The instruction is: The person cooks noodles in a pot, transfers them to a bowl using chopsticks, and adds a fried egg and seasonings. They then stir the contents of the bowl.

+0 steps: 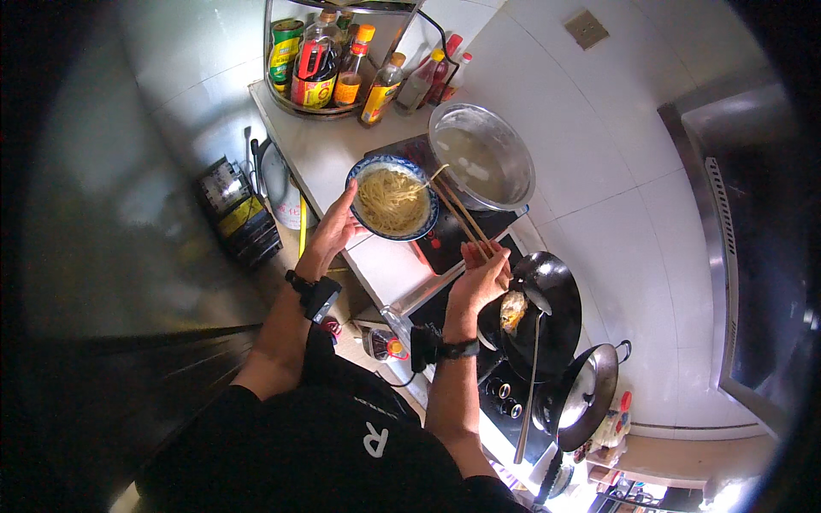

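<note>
My left hand (337,221) holds a blue-and-white bowl (432,221) by its rim, with pale noodles (390,200) in it. Wooden chopsticks (463,215) are in my right hand (482,272), and their tips are at the bowl's right edge, where one noodle sticks out over the rim. Beyond the chopsticks, a large metal pot (523,170) of cloudy liquid stands on a black induction cooktop (442,247). Just right of my right hand, a black wok (564,288) holds a browned fried egg (513,310) and a long-handled metal ladle (537,359).
Sauce bottles (380,90) and a wire rack (321,114) stand at the counter's far end. A second wok with a lid (580,394) sits at the lower right, near the stove knobs (507,397). Below the counter are a gas cylinder (282,192) and a large bottle (380,345).
</note>
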The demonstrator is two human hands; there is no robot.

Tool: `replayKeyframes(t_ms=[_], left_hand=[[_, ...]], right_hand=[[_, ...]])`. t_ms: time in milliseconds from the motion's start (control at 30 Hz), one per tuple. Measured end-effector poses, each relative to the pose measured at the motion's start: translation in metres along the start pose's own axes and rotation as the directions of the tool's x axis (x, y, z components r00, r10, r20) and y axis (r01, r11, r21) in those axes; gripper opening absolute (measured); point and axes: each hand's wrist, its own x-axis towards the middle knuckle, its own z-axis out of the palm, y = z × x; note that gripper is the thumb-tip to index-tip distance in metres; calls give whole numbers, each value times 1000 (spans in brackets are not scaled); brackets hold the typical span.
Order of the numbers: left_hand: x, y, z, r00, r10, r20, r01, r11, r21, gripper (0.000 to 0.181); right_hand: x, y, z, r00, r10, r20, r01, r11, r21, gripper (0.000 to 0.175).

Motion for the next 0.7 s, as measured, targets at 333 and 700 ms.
replayKeyframes(t_ms=[333, 700], left_hand=[[4, -2, 1, 991, 71, 115, -71, 997, -2, 79], [10, -2, 5, 1000, 21, 11, -21, 1000, -9, 83]], right_hand=[[36, -39, 20, 982, -186, 41, 180, 976, 124, 35], [4, -139, 48, 931, -356, 87, 353, 935, 44, 41]])
